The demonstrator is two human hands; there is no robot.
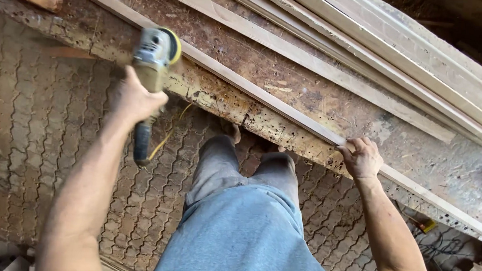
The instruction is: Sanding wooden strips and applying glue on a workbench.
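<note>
My left fingers (130, 84) are closed around the grinder (152, 63), hiding most of its body; its disc end sits at the near edge of the tabletop (310, 100), its dark handle end hanging over the paved floor (22, 155). My right fingers (357, 144) curl over a long wooden strip (265, 98) lying along the tabletop edge. More strips (380, 54) run off the picture at both ends. A small yellow-and-red thing (426, 225) below is too small to identify.

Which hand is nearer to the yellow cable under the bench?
The left. The left hand grips the grinder, directly beside the yellow cable hanging from its handle. The right hand holds the wooden strip, far along the bench to the right.
</note>
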